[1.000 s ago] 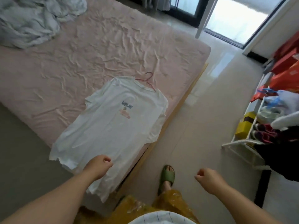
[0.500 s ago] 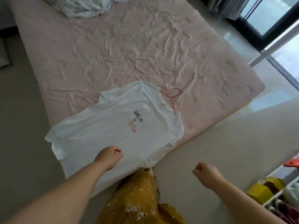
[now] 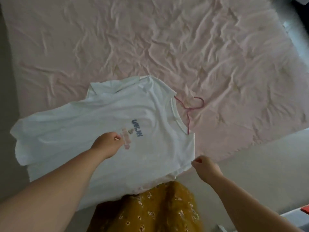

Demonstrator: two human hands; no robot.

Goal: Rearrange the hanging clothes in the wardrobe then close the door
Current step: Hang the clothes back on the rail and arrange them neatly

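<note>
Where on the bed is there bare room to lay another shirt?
Bare sheet lies beyond the T-shirt and past the hanger toward the far right. The near edge is crowded: T-shirt, left hand, right hand.

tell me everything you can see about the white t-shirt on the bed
The white t-shirt lies spread flat, front up, near the edge of the pink bed sheet, its hem hanging over the side. It looks like thin cotton with a small blue and pink chest print. A pink wire hanger sits inside it, hook sticking out of the neck. The left hand is over the chest with curled fingers; the right hand is at one sleeve's edge. Whether either grips the fabric cannot be told.
</note>
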